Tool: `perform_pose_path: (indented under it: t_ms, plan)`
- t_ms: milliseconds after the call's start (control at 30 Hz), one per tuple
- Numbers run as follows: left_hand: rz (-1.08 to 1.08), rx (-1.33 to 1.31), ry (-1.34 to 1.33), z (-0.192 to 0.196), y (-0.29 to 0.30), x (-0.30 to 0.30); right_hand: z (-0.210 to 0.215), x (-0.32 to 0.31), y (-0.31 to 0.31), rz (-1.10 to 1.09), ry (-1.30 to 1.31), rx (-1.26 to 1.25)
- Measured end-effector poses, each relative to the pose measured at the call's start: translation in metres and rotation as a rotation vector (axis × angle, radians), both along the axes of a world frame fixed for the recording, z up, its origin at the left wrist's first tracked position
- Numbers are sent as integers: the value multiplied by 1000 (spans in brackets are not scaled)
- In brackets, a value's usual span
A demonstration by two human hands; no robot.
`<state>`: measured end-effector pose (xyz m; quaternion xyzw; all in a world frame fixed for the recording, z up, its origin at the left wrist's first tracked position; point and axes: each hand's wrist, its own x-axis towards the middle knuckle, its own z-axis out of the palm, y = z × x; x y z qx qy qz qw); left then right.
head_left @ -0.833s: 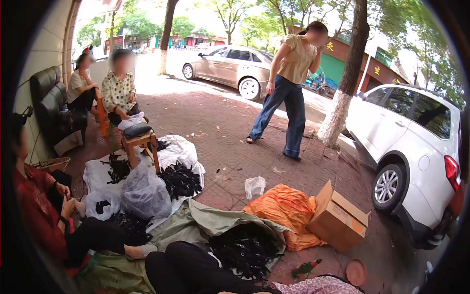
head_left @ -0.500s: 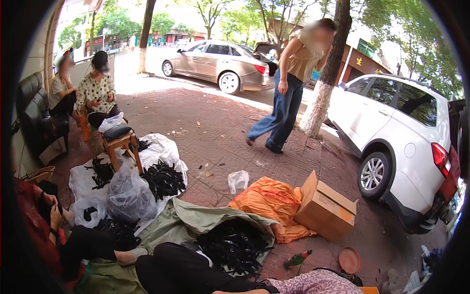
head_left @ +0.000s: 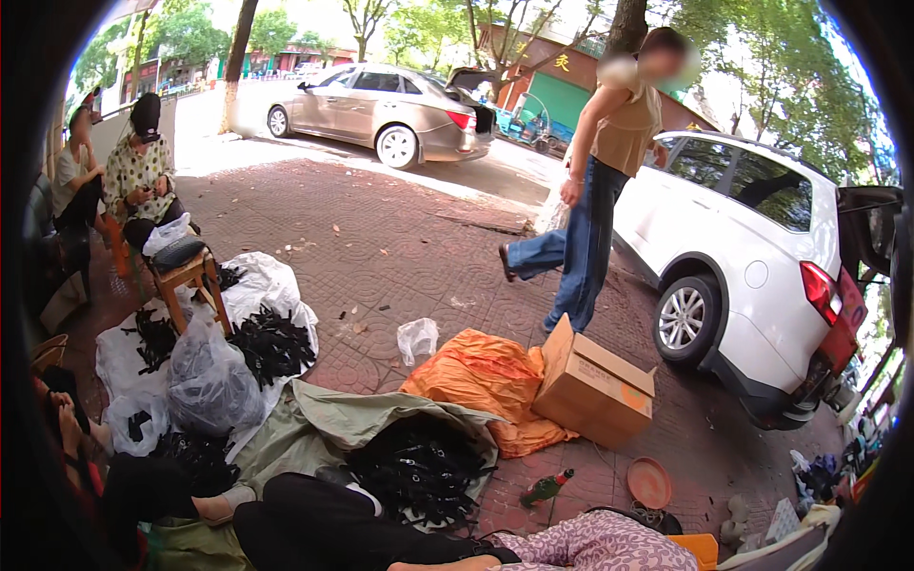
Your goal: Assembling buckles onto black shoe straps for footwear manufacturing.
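Note:
Neither of my hands shows. A narrow strip of bare skin (head_left: 443, 565) lies at the lower edge; whose it is I cannot tell. Close above it stretches a black-trousered leg (head_left: 314, 523), beside pink-and-white patterned fabric (head_left: 600, 542). Just beyond the leg, a heap of black strap-like pieces (head_left: 414, 471) lies on a greenish cloth sheet (head_left: 295, 414). Right of the heap, a green bottle (head_left: 546, 487) stands tilted in the picture. At the far left edge, another person's hands (head_left: 69, 423) are held together; what is in them is too dark to tell.
An orange sack (head_left: 476, 376) and a cardboard box (head_left: 598, 390) lie ahead. More black strips (head_left: 271, 347), a clear plastic bag (head_left: 214, 381) and a wooden stool (head_left: 186, 276) stand left. Two people sit behind; a person in jeans (head_left: 595, 238) walks near a white car (head_left: 762, 285).
The view has swung right, so most things sit further left. The standing person has stepped rightward, toward the white car, and is more upright. My hands stay out of sight.

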<state>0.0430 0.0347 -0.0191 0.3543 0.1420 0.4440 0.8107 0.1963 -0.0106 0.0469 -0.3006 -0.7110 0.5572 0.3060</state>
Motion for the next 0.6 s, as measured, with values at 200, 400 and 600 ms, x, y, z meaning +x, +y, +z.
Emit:
perform_pose_path:
  t_ms: [200, 400, 600]
  plan:
    - [-148, -111, 5, -6, -14, 5, -1, -10, -10, -104, 42, -19]
    - [-312, -221, 37, -6, -27, 15, -16, -15, 6, -377, 195, 37]
    - [-337, -275, 30, -7, -32, 31, -26, -16, 10, -509, 241, 178]
